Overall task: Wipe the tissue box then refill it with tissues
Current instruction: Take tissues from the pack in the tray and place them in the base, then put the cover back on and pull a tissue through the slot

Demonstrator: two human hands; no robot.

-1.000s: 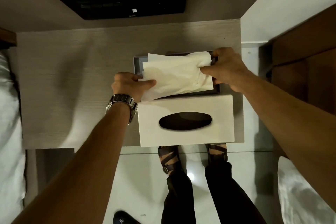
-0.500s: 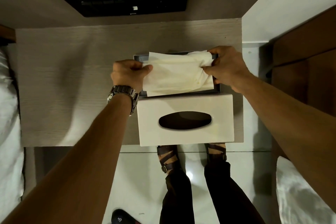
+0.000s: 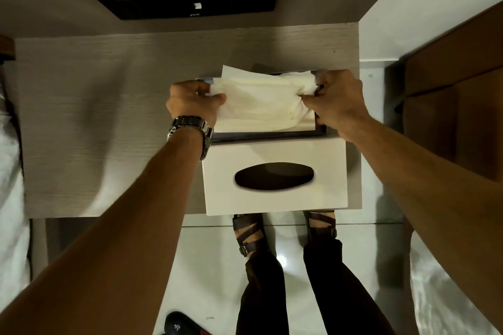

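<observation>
Item: tissues (image 3: 261, 106), soft, light, tear-prone stack, lying in open tray (image 3: 321, 132) behind lid (image 3: 275, 155) on table (image 3: 109, 117) | Your left hand (image 3: 190, 102) pinches left end, right hand (image 3: 337, 98) right end | Handling: grip both ends, press evenly.

Left hand (image 3: 194, 102) and right hand (image 3: 336, 100) gripping tissues (image 3: 261, 103) over tray (image 3: 272, 135)

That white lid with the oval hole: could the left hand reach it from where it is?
Probably yes. The white lid lies uncovered on the table, just beside the left hand. But that hand is pinching the tissues over the open tray, so it would have to let go first.
</observation>
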